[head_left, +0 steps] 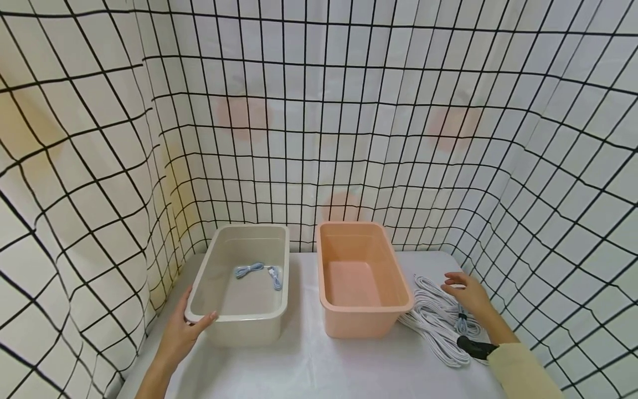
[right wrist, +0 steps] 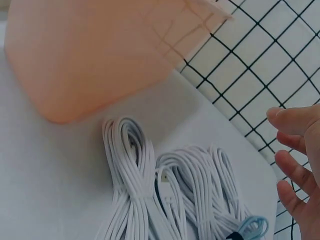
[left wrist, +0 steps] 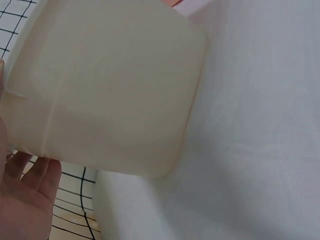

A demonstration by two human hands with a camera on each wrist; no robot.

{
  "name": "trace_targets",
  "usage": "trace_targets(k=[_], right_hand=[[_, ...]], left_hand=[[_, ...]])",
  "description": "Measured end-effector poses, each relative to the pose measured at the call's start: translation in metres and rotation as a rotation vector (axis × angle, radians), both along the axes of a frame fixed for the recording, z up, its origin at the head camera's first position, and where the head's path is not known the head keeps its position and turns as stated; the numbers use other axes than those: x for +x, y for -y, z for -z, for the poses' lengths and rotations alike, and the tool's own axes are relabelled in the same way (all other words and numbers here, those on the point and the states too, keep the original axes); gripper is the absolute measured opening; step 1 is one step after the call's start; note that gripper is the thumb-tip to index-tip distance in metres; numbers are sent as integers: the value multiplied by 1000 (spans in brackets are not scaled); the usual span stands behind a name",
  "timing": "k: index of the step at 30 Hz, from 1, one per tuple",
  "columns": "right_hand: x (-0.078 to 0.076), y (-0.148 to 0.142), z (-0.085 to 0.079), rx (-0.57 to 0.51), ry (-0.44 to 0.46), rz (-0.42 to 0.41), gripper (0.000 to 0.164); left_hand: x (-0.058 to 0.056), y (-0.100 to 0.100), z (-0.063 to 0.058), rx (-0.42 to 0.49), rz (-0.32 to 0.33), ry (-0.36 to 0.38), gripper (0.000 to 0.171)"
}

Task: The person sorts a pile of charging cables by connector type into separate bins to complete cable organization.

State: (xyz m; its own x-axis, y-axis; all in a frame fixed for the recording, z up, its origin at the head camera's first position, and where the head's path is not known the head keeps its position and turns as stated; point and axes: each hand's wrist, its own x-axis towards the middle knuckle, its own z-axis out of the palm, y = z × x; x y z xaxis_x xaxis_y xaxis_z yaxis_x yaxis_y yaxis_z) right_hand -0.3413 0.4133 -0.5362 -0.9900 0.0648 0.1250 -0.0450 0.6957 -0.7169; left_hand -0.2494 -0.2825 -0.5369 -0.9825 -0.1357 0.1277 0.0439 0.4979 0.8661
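Observation:
My left hand (head_left: 180,336) grips the near left corner of a beige plastic bin (head_left: 249,318), its thumb along the front rim and its fingers on the left side. In the left wrist view, the fingers (left wrist: 45,177) lie against the bin's side. Two small bundles of light blue cable (head_left: 248,270) lie inside this bin. At the right, my right hand (head_left: 468,293) hovers over a pile of coiled white cables (head_left: 431,316), holding nothing, its fingers loosely bent. A light blue cable bundle (right wrist: 254,227) with a black tie lies on that pile.
A peach plastic bin (head_left: 366,322) stands between the beige bin and the white cables, with nothing seen inside. Black netting (head_left: 304,133) over white cloth encloses the back and both sides of the white-covered table (head_left: 309,360). A black band (head_left: 476,348) sits at the right wrist.

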Motion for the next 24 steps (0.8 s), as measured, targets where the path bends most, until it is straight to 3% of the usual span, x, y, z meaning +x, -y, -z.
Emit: trace_targets(k=[7,24], right_hand=[[12,-16,18,14,55,39,55],[41,-51,65,-73,167,176,60]], left_hand=[[0,0,1,10,-3,-14,104],[0,-1,1,22,4,-32,102]])
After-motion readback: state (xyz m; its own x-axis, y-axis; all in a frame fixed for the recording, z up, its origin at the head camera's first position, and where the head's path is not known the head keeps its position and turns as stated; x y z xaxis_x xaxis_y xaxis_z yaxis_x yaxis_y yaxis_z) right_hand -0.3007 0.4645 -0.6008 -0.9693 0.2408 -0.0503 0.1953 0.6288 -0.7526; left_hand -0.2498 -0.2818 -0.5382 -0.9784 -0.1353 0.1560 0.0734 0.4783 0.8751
